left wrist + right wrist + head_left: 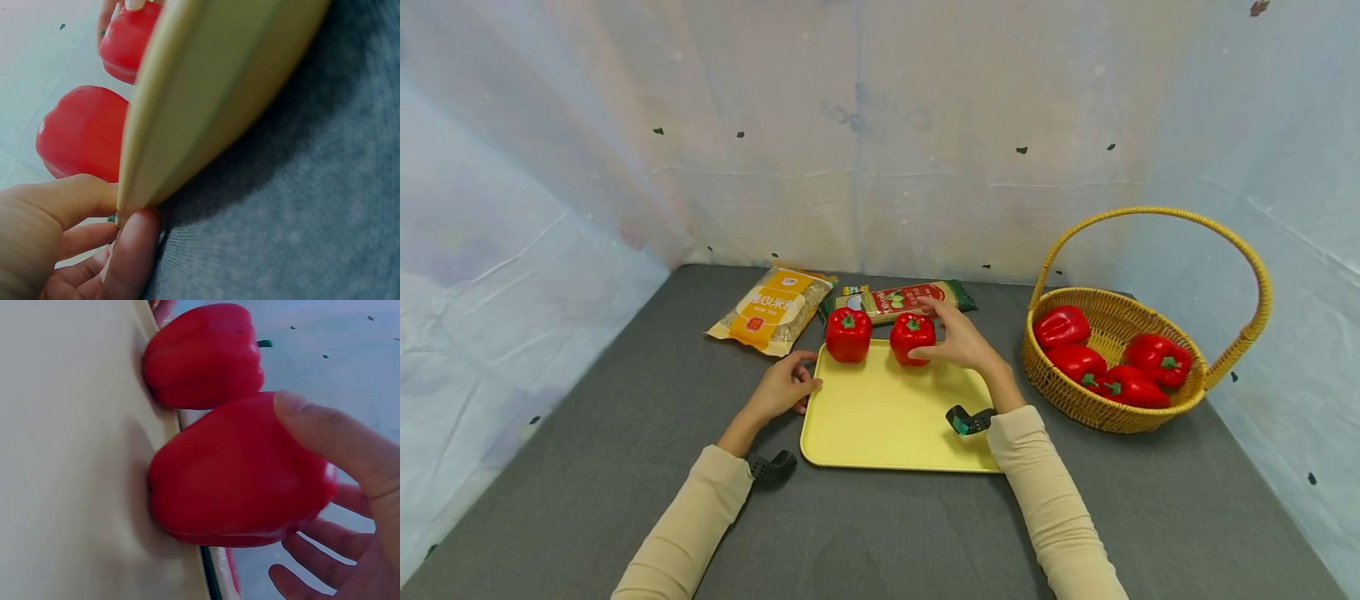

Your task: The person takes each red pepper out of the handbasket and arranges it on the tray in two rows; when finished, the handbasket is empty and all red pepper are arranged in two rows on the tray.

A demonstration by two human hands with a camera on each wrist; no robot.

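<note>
A yellow tray (887, 417) lies on the grey table, with two red bell peppers standing at its far edge. My left hand (782, 387) pinches the tray's left rim (206, 106), thumb on top and a finger underneath (134, 250), close to the left pepper (848, 334) (81, 134). My right hand (958, 340) is at the right pepper (912, 336) (237, 475). Its thumb (331, 437) touches that pepper and its fingers spread loosely behind it. The other pepper (203, 356) stands just beyond.
A wicker basket (1150, 408) with a tall handle holds several red peppers at the right. A yellow food bag (772, 310) and a green packet (898, 302) lie behind the tray. Pale sheeting walls the table on three sides.
</note>
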